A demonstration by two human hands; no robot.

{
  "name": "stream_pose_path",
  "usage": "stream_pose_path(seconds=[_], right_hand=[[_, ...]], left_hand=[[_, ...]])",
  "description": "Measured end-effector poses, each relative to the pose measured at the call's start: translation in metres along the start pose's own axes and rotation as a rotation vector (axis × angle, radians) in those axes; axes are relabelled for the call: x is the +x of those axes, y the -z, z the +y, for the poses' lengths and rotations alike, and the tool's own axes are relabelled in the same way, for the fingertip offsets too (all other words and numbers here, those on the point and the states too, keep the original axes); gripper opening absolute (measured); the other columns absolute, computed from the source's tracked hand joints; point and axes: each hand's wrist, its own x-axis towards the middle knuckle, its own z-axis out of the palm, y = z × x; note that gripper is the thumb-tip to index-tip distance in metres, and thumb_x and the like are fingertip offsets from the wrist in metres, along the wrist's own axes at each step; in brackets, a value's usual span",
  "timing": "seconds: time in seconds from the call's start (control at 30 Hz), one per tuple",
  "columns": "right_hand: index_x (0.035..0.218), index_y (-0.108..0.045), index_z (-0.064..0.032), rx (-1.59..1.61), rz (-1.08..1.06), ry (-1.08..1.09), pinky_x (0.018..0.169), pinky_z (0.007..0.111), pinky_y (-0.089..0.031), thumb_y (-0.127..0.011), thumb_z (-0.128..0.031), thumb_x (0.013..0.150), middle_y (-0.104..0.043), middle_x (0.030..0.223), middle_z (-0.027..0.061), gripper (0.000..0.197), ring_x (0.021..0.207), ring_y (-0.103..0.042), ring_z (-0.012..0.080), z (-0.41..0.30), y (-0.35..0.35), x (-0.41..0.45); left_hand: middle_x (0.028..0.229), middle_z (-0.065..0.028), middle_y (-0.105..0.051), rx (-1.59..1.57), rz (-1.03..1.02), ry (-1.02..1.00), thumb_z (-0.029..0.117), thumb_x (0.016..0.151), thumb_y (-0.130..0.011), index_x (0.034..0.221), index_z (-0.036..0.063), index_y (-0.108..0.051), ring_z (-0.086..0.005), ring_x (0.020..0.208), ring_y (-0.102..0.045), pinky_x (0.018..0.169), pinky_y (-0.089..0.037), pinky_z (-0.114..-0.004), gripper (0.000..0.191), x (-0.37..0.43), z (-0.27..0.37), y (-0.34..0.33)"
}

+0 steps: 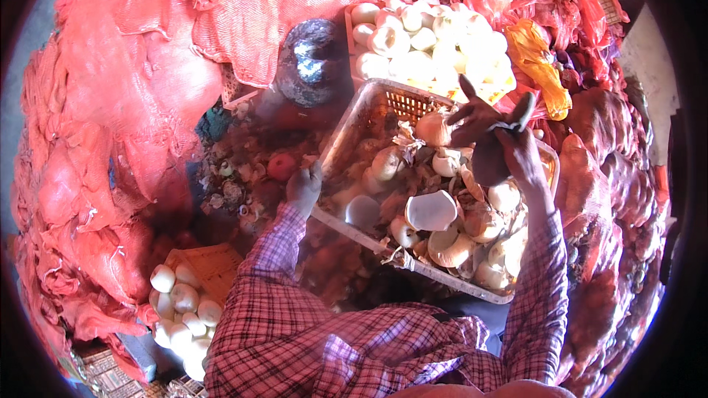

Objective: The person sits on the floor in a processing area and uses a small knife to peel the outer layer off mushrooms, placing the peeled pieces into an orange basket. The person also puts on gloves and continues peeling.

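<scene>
In front of me a tilted plastic crate (pixel 354 226) holds several onions (pixel 451 246), some with loose brown skins, and a pale cup-shaped piece (pixel 431 210). My left hand (pixel 303 190) is curled at the crate's left rim and appears to grip it. Over the crate's right side, my right hand (pixel 519 152) grips a dark, limp-looking thing (pixel 489 163) with finger-like ends, perhaps a glove. Shadow hides its details. Beyond the crate, a second crate (pixel 349 38) is heaped with peeled white onions (pixel 387 41), partly washed out by glare.
Red mesh sacks (pixel 133 66) are piled on the left and at the back, with more full sacks (pixel 592 193) on the right. A dark rounded container (pixel 307 63) stands behind the litter of skins (pixel 232 177). At lower left, an orange basket (pixel 207 268) adjoins peeled onions (pixel 185 298).
</scene>
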Motion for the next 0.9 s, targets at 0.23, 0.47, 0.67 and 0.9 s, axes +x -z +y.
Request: stream_pose_path(seconds=[0.23, 0.47, 0.67, 0.9], right_hand=[[0.105, -0.064, -0.0067, -0.391, -0.212, 0.089, 0.072, 0.041, -0.051, -0.062, -0.024, 0.083, -0.067, 0.087, 0.015, 0.029, 0.08, -0.065, 0.0327, -0.026, -0.073, 0.035], [0.122, -0.053, -0.0119, -0.856, -0.185, 0.558, 0.104, 0.05, -0.027, -0.062, -0.025, 0.079, -0.049, 0.129, 0.0087, 0.046, 0.126, -0.039, 0.0274, 0.046, -0.112, 0.031], [0.122, -0.053, -0.0121, -0.849, -0.146, 0.606, 0.102, 0.05, -0.03, -0.063, -0.029, 0.079, -0.05, 0.127, 0.0083, 0.047, 0.124, -0.042, 0.0272, 0.042, -0.109, 0.031], [0.128, -0.052, -0.0137, -0.607, -0.153, 0.142, 0.101, 0.055, -0.03, -0.052, -0.031, 0.089, -0.05, 0.13, 0.0152, 0.043, 0.122, -0.047, 0.0296, 0.062, -0.086, 0.075]], left_hand=[[0.073, -0.0262, -0.061, -0.061, -0.001, -0.032, 0.043, 0.094, -0.041, 0.083, 0.0031, -0.065, -0.0432, 0.074, -0.062, 0.064, -0.05, -0.051, 0.048, -0.005, 0.003, 0.001], [0.074, -0.0257, -0.06, -0.227, -0.094, 0.067, 0.037, 0.093, -0.044, 0.084, 0.0031, -0.062, -0.0418, 0.076, -0.063, 0.062, -0.049, -0.05, 0.04, -0.009, 0.018, 0.012], [0.071, -0.0249, -0.06, -0.285, -0.111, 0.109, 0.039, 0.093, -0.046, 0.081, 0.0024, -0.062, -0.0408, 0.075, -0.063, 0.061, -0.047, -0.047, 0.042, -0.006, 0.006, 0.005], [0.069, -0.0242, -0.059, -0.233, -0.006, 0.037, 0.036, 0.092, -0.049, 0.079, 0.0018, -0.062, -0.0402, 0.068, -0.063, 0.058, -0.047, -0.047, 0.039, -0.01, 0.007, 0.007]])
